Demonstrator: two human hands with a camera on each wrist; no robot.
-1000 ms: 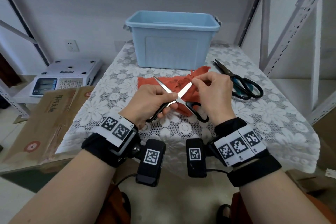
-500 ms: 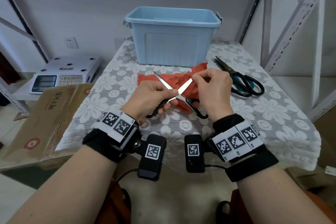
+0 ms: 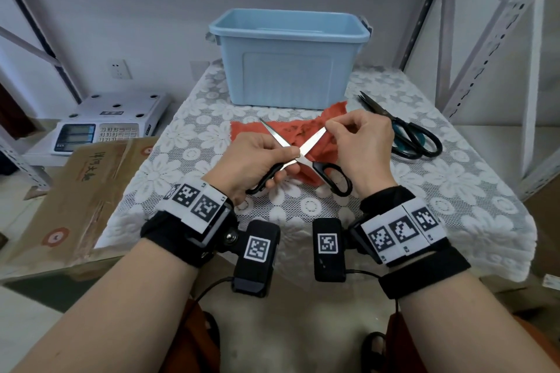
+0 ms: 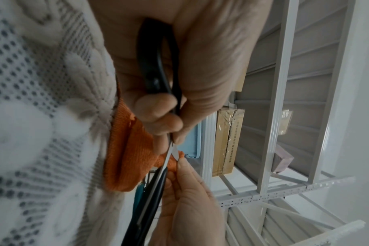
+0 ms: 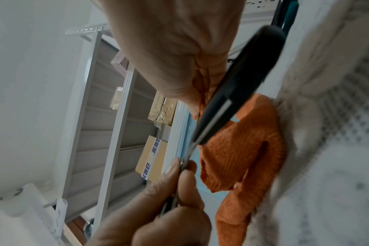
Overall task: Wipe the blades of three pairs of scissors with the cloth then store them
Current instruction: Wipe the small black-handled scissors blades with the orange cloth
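Note:
Black-handled scissors (image 3: 300,156) are held above the table with their blades spread in an X. My left hand (image 3: 254,157) grips one black handle (image 4: 154,66) near the pivot. My right hand (image 3: 360,142) pinches a fold of the orange cloth (image 3: 291,129) round the tip of the right blade. The other handle loop hangs free under that hand. The rest of the cloth (image 5: 242,149) lies crumpled on the table below. A second pair with teal and black handles (image 3: 406,136) lies shut to the right.
A light blue plastic bin (image 3: 288,79) stands open behind the cloth on the lace-covered table (image 3: 439,191). A weighing scale (image 3: 106,121) and a cardboard box (image 3: 75,191) sit off the left edge. Metal shelf uprights (image 3: 485,48) rise at the right.
My right hand's pinch has crept a little along the blade toward its tip, baring slightly more steel. The left hand's grip and the spread blades look the same.

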